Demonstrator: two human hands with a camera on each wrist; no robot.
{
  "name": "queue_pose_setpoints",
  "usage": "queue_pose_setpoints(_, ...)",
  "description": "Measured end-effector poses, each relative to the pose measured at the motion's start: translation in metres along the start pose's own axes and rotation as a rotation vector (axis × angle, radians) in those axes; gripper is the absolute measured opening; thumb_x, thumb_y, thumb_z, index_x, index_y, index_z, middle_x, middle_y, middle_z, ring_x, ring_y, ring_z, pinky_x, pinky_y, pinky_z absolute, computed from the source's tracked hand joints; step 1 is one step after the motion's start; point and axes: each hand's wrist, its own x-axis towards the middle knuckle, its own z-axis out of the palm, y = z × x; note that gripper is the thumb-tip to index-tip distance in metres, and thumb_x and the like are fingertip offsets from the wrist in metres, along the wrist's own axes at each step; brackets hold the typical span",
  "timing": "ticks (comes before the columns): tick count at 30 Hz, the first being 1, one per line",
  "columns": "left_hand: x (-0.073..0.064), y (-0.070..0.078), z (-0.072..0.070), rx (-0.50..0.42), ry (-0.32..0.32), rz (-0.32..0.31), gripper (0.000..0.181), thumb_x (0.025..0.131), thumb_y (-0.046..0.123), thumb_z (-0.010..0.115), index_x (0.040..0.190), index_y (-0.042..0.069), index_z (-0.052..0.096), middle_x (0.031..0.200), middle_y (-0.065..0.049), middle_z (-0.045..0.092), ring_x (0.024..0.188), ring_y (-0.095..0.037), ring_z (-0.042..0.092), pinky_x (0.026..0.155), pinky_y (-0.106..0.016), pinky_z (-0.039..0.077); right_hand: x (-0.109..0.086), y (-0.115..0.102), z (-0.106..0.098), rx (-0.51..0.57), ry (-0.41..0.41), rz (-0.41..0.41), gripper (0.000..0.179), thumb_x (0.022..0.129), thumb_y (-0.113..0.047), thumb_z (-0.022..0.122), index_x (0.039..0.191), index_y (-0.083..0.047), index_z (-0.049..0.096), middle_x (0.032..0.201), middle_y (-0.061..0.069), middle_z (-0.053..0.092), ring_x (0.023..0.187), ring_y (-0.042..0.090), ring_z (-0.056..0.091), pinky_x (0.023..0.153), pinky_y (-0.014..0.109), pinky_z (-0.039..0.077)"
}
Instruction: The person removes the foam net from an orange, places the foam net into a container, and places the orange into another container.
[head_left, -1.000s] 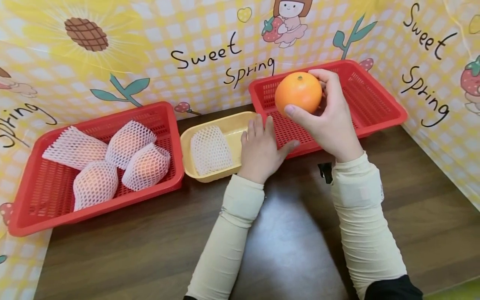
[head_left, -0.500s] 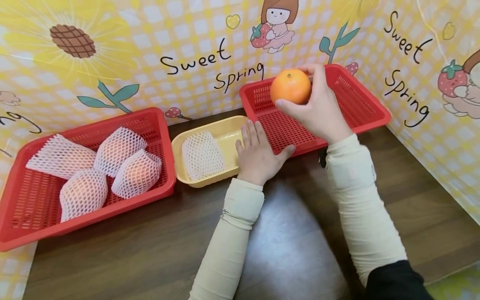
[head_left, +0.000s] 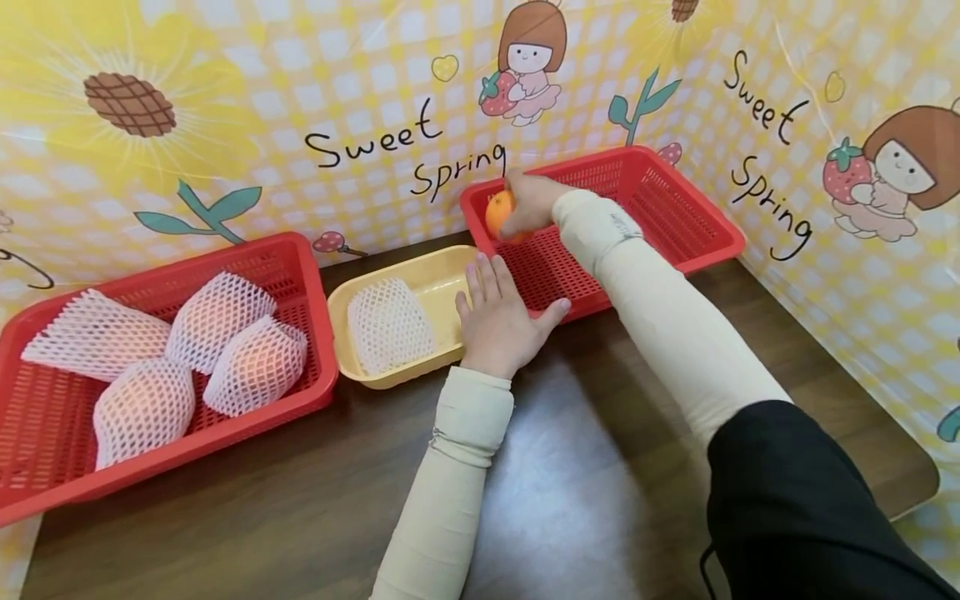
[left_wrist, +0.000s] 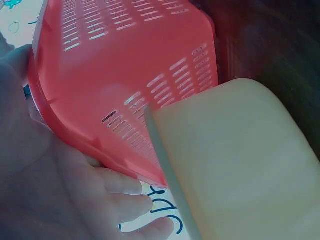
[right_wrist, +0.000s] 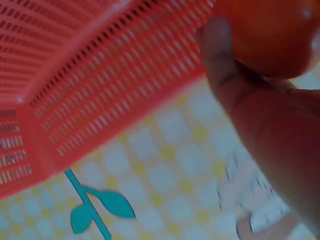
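Observation:
My right hand [head_left: 528,204] grips an orange [head_left: 498,212] low in the far left corner of the right red basket [head_left: 675,200]; the right wrist view shows my fingers [right_wrist: 220,65] round the orange [right_wrist: 270,35] beside the basket's slotted wall [right_wrist: 100,85]. My left hand [head_left: 498,321] lies flat with straight fingers at the seam between the yellow tray [head_left: 442,279] and that basket's near left corner. The left wrist view shows its fingers [left_wrist: 125,205] against the red basket [left_wrist: 125,65] and the yellow tray [left_wrist: 240,165]. A white foam net [head_left: 390,325] lies in the tray.
A second red basket [head_left: 45,433] at the left holds several fruits in white foam nets [head_left: 213,312]. A yellow checked "Sweet Spring" backdrop [head_left: 360,100] walls the back and right side. Dark wooden table [head_left: 585,483] stretches toward me.
My right hand has carried the orange down and left from above the right basket into its far left corner. The left hand has stayed in place. The head view has shifted.

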Motion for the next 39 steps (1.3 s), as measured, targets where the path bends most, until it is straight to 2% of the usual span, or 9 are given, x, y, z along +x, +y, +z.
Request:
queue_pose_setpoints(5, 0.000, -0.002, -0.001, 0.036, 0.015, 0.006, 0.110, 0.091, 0.076, 0.044, 0.160, -0.001, 0.007, 0.167, -0.020, 0.000, 0.153, -0.036, -0.003, 0.117, -0.057, 0.012, 0.029, 0.007, 0.021, -0.064, -0.060, 0.063, 0.095, 0.088, -0.030, 0.072, 0.157, 0.001, 0.015, 0.150, 0.024, 0.042, 0.132, 0.034, 0.046, 0.110, 0.044, 0.036)
queue_pose_setpoints(8, -0.001, -0.002, -0.001, 0.050, 0.022, 0.008, 0.110, 0.091, 0.077, 0.044, 0.160, -0.001, 0.009, 0.167, -0.021, 0.002, 0.153, -0.037, -0.001, 0.117, -0.057, 0.014, 0.040, 0.015, 0.029, -0.041, -0.102, 0.125, 0.097, 0.091, -0.032, 0.070, 0.159, 0.001, 0.009, 0.158, 0.022, 0.033, 0.142, 0.034, 0.036, 0.115, 0.044, 0.029)
queue_pose_setpoints(11, -0.002, -0.002, -0.001, 0.058, 0.024, 0.009, 0.110, 0.091, 0.077, 0.045, 0.160, -0.001, 0.009, 0.167, -0.020, 0.003, 0.153, -0.037, 0.001, 0.117, -0.058, 0.015, 0.045, 0.022, 0.034, 0.049, -0.133, 0.174, 0.100, 0.092, -0.030, 0.071, 0.160, 0.000, 0.004, 0.160, 0.021, 0.028, 0.142, 0.032, 0.035, 0.112, 0.043, 0.035)
queue_pose_setpoints(15, -0.003, -0.002, -0.004, 0.048, 0.029, 0.003, 0.111, 0.090, 0.077, 0.046, 0.160, -0.001, 0.009, 0.167, -0.020, 0.003, 0.153, -0.037, 0.002, 0.117, -0.057, 0.014, 0.046, 0.026, 0.036, 0.142, -0.115, 0.194, 0.094, 0.089, -0.028, 0.073, 0.157, 0.000, 0.015, 0.146, 0.021, 0.041, 0.124, 0.031, 0.047, 0.100, 0.042, 0.046)
queue_pose_setpoints(19, -0.003, -0.004, -0.005, 0.040, 0.028, -0.003, 0.111, 0.090, 0.077, 0.046, 0.160, 0.000, 0.008, 0.167, -0.019, 0.001, 0.153, -0.036, 0.000, 0.117, -0.057, 0.013, 0.046, 0.028, 0.039, 0.174, -0.109, 0.207, 0.087, 0.090, -0.031, 0.070, 0.153, -0.002, 0.019, 0.136, 0.020, 0.044, 0.116, 0.031, 0.050, 0.095, 0.043, 0.048)
queue_pose_setpoints(25, -0.003, -0.004, 0.000, 0.010, 0.034, 0.006, 0.111, 0.090, 0.076, 0.048, 0.160, -0.001, 0.009, 0.167, -0.020, 0.003, 0.153, -0.037, 0.002, 0.117, -0.057, 0.015, 0.041, 0.032, 0.043, 0.168, -0.132, 0.229, 0.090, 0.089, -0.035, 0.068, 0.155, -0.006, 0.015, 0.139, 0.019, 0.042, 0.119, 0.033, 0.048, 0.099, 0.047, 0.047)
queue_pose_setpoints(32, -0.004, -0.004, 0.002, 0.035, 0.062, 0.012, 0.112, 0.089, 0.078, 0.047, 0.160, -0.001, 0.012, 0.166, -0.020, 0.007, 0.153, -0.036, 0.006, 0.116, -0.057, 0.018, 0.030, 0.028, 0.035, 0.156, -0.109, 0.182, 0.100, 0.090, -0.037, 0.070, 0.160, -0.004, 0.006, 0.158, 0.019, 0.029, 0.138, 0.034, 0.037, 0.114, 0.048, 0.030)
queue_pose_setpoints(36, -0.004, -0.005, 0.001, 0.044, 0.074, 0.023, 0.112, 0.089, 0.080, 0.045, 0.160, -0.002, 0.014, 0.166, -0.021, 0.008, 0.153, -0.036, 0.006, 0.116, -0.056, 0.018, 0.012, 0.022, 0.019, 0.115, -0.046, 0.120, 0.107, 0.091, -0.044, 0.071, 0.161, -0.006, -0.002, 0.165, 0.020, 0.015, 0.150, 0.035, 0.020, 0.117, 0.053, 0.022)
queue_pose_setpoints(39, -0.004, -0.006, 0.001, 0.046, 0.088, 0.034, 0.113, 0.089, 0.080, 0.045, 0.159, -0.003, 0.015, 0.166, -0.022, 0.010, 0.153, -0.036, 0.007, 0.116, -0.056, 0.018, -0.014, 0.018, 0.007, 0.087, 0.035, 0.041, 0.108, 0.090, -0.052, 0.070, 0.163, -0.010, 0.002, 0.166, 0.020, 0.009, 0.151, 0.038, 0.013, 0.116, 0.058, 0.020)
